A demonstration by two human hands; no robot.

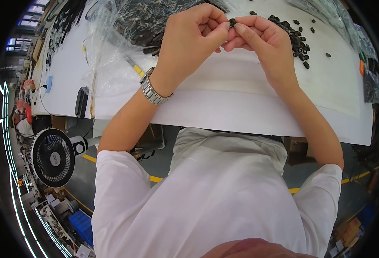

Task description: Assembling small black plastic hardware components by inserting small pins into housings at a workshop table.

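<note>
Above the white-covered table, both my hands meet at a small black part, a short rounded piece whose exact kind I cannot make out. My left hand, with a metal-band watch on its wrist, pinches it between thumb and forefinger. The thumb and fingers of my right hand close on the same part from the other side. Just beyond the right hand lies a loose pile of similar small black parts, some scattered singly.
A clear plastic bag of dark pieces spreads behind my left hand. Near my left wrist lies a yellow-banded tool, partly hidden. A black case rests at the table's left edge, with a small fan beside it. Plastic bags sit far right.
</note>
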